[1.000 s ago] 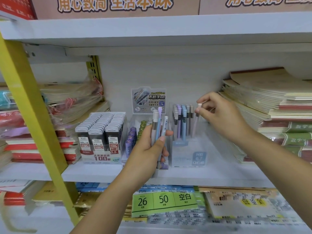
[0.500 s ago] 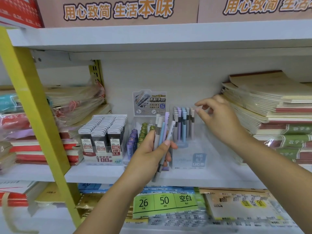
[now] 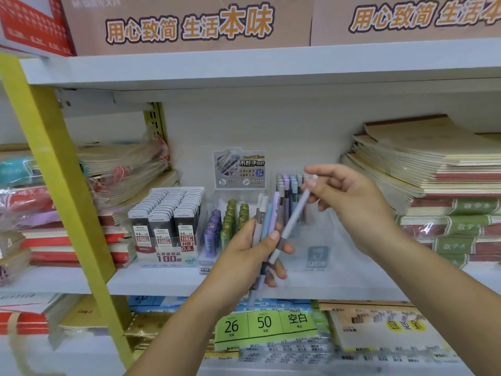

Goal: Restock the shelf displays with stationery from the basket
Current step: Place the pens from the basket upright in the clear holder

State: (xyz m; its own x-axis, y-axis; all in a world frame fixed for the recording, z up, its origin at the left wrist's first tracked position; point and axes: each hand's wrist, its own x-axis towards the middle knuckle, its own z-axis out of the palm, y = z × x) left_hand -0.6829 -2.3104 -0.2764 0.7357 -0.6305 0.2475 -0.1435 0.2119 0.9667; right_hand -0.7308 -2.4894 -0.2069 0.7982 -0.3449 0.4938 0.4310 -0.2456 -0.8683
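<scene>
The left hand (image 3: 244, 253) grips a bundle of pencils (image 3: 267, 218) upright in front of the shelf (image 3: 162, 280). The right hand (image 3: 352, 204) pinches the top of one tilted pencil (image 3: 295, 215), whose lower end crosses the left fingers. Behind them, a clear display box (image 3: 320, 240) holds more standing pencils.

We see one lilac pencil (image 3: 292, 221) tilted, cap toward one o'clock, tip beside our upright pastel bundle (image 3: 264, 218); the clear box (image 3: 311, 240) stands at one o'clock.

Bright, even light; soft motion blur (worst low), wide-angle edge bending.
</scene>
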